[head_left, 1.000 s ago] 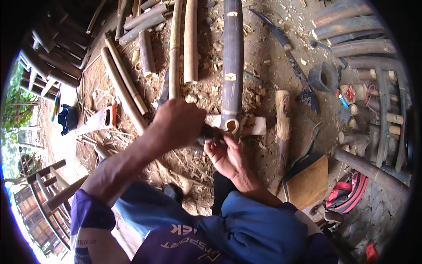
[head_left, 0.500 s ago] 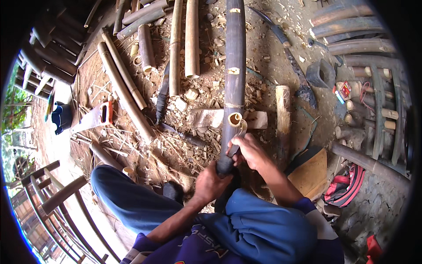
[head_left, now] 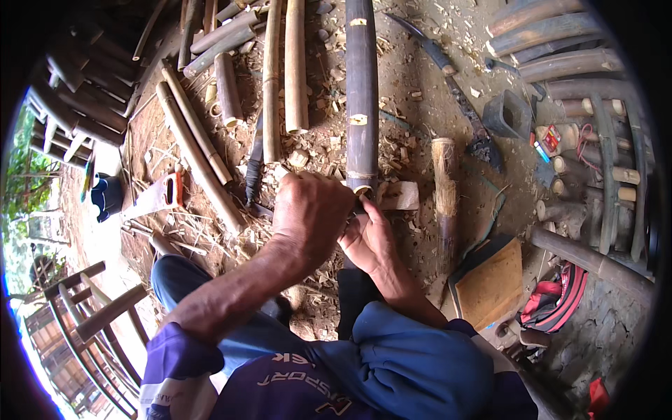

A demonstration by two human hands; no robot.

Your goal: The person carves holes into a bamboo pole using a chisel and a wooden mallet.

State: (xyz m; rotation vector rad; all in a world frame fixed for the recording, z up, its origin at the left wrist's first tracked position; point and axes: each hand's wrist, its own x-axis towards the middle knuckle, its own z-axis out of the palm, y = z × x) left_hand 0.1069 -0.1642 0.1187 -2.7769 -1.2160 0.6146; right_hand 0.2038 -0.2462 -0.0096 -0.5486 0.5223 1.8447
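A long dark bamboo pole [head_left: 362,150] runs from the top of the view toward me, with pale cut openings along it. My left hand [head_left: 311,210] is closed in a fist just left of the nearest opening [head_left: 362,190]; whatever it grips is hidden beneath the fingers. My right hand [head_left: 369,238] lies against the pole just below that opening, its thumb pointing up to the rim and its fingers curled. What those fingers hold cannot be made out. A dark upright piece [head_left: 355,301] shows below my hands, between my legs.
Bamboo lengths [head_left: 199,133] and wood chips lie on the ground at left. A handsaw [head_left: 157,196] and a dark-handled knife [head_left: 254,164] are among them. At right are a long blade [head_left: 467,112], a grey container [head_left: 507,115], a brown board [head_left: 490,283] and a red bag [head_left: 560,297].
My left hand has left the dark rounded end below the opening and risen up and left beside the pole. My right hand has shifted slightly left and turned, thumb upward.
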